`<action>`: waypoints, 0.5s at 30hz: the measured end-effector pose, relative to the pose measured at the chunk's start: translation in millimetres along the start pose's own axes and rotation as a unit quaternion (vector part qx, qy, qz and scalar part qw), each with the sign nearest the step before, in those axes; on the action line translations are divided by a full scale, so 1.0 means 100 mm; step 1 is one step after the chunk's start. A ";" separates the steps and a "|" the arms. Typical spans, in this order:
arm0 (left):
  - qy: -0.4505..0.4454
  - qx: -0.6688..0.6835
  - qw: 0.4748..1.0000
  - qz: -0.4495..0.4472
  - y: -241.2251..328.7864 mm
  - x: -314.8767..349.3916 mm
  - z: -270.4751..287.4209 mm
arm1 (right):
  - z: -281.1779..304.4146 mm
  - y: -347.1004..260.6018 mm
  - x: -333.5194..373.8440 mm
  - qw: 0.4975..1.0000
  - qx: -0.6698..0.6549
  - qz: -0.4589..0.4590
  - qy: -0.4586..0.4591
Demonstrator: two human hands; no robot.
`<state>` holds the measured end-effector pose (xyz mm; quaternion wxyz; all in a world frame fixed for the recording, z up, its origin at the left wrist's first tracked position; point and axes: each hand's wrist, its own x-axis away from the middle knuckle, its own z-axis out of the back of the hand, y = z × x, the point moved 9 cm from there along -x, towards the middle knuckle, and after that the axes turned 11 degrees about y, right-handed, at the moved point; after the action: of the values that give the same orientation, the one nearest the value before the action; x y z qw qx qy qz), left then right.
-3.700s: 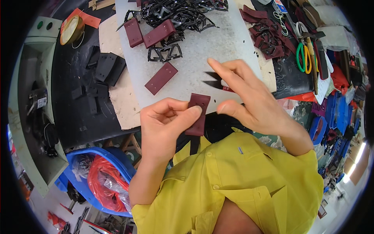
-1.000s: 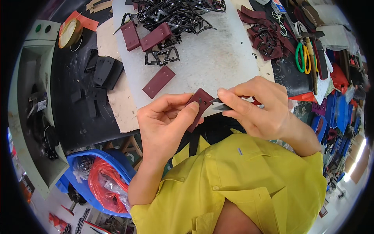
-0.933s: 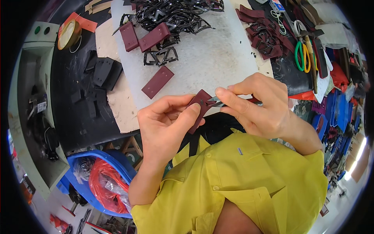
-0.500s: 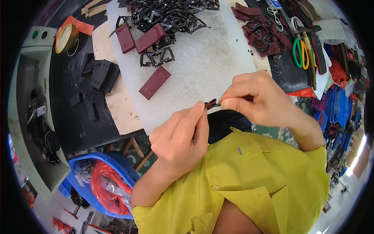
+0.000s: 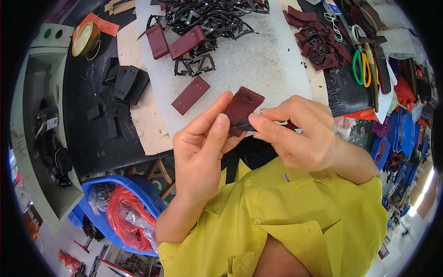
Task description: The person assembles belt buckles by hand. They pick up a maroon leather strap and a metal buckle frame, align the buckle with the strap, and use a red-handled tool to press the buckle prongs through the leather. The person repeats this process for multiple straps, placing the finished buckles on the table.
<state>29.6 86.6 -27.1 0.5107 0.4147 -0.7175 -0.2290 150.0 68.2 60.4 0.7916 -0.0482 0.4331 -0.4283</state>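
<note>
My left hand (image 5: 198, 143) pinches a maroon leather piece (image 5: 245, 104) between thumb and fingers, its flat face with a small slot turned up. My right hand (image 5: 307, 131) grips a black buckle (image 5: 242, 124) at the lower edge of that leather; the fingers hide most of it. A bit of maroon leather also shows behind the right fingers. Just beyond my hands, a maroon leather tab (image 5: 190, 95) with small holes lies on a white board (image 5: 258, 60). Farther up lie a loose black buckle (image 5: 194, 65) and two more maroon tabs (image 5: 187, 42).
A heap of black buckles (image 5: 203, 18) covers the board's far end. Maroon pieces with buckles (image 5: 318, 46) are piled at the right, near scissors with green and yellow handles (image 5: 362, 67). Black pieces (image 5: 130, 84) lie at the left; a blue bin (image 5: 94, 210) stands below.
The leather piece has turned from edge-on to show its flat face. My left hand has rolled open toward the palm side, and my right hand has shifted slightly left and down.
</note>
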 end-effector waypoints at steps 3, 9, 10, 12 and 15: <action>-0.001 -0.012 1.000 -0.012 0.01 0.01 -0.03 | 0.00 0.04 0.01 0.999 -0.014 -0.021 -0.032; 0.036 -0.209 0.957 -0.197 0.19 0.10 -0.09 | -0.05 0.20 0.04 0.989 -0.051 -0.117 -0.080; 0.041 -0.247 0.937 -0.245 0.23 0.13 -0.14 | -0.05 0.22 0.06 0.983 -0.040 -0.149 -0.101; 0.052 -0.299 0.901 -0.309 0.29 0.20 -0.21 | -0.07 0.29 0.09 0.972 -0.045 -0.198 -0.119; 0.043 -0.295 0.894 -0.335 0.28 0.24 -0.21 | -0.10 0.39 0.10 0.953 -0.107 -0.254 -0.124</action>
<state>36.1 83.8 15.2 0.5329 0.4700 -0.4128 -0.5698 169.7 88.4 30.1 0.6947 -0.2938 0.3481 -0.5567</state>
